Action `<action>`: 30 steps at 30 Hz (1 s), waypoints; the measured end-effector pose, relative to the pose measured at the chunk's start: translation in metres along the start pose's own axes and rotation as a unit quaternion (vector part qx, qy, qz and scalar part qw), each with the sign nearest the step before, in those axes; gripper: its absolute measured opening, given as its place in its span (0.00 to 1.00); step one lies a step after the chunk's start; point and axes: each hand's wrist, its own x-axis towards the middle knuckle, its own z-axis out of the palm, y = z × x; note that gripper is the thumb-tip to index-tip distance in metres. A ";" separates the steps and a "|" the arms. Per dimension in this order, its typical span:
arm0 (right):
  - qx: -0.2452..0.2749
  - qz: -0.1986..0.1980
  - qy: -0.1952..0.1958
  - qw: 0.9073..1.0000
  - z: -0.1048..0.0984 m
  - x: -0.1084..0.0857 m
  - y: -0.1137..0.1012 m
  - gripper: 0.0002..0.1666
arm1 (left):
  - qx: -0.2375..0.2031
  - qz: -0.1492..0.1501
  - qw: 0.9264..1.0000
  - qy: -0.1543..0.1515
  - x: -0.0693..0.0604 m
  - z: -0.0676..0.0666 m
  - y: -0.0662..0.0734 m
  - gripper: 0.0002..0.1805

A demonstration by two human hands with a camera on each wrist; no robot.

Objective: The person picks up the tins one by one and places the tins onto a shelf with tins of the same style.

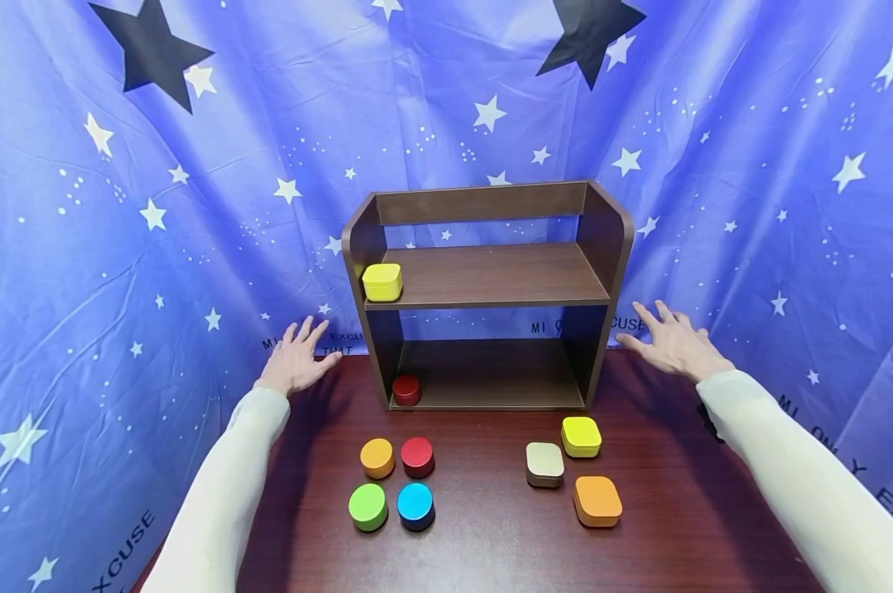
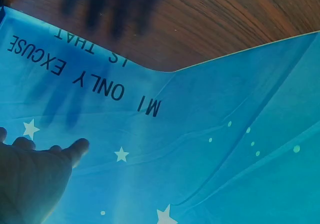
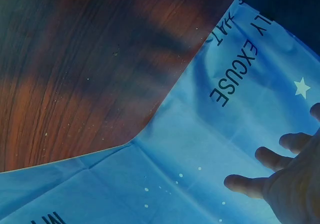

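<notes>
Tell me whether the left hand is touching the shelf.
Apart. The head view shows curtain in the gap between the left hand and the shelf.

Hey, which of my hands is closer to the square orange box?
Right. Your right hand is farther back and to the right of the square orange box; your left hand is farther back too, but over left of the shelf unit.

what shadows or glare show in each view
Head: pale sheen on the table, soft shadows beside the left sleeve and right sleeve; left wrist: blurred finger-shaped shadows on table and curtain, left hand dim; right wrist: dark, soft shadow across the table.
</notes>
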 end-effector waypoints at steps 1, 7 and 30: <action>-0.002 0.000 0.000 1.000 0.000 0.000 0.000 0.62 | -0.001 0.001 1.000 0.002 0.000 0.001 -0.001 0.48; -0.007 -0.006 0.010 1.000 0.002 -0.001 0.000 0.62 | -0.015 0.003 1.000 0.011 -0.001 0.003 -0.001 0.48; 0.005 -0.043 0.060 0.997 0.006 -0.005 -0.009 0.55 | -0.093 -0.024 0.987 0.126 -0.010 0.007 0.005 0.33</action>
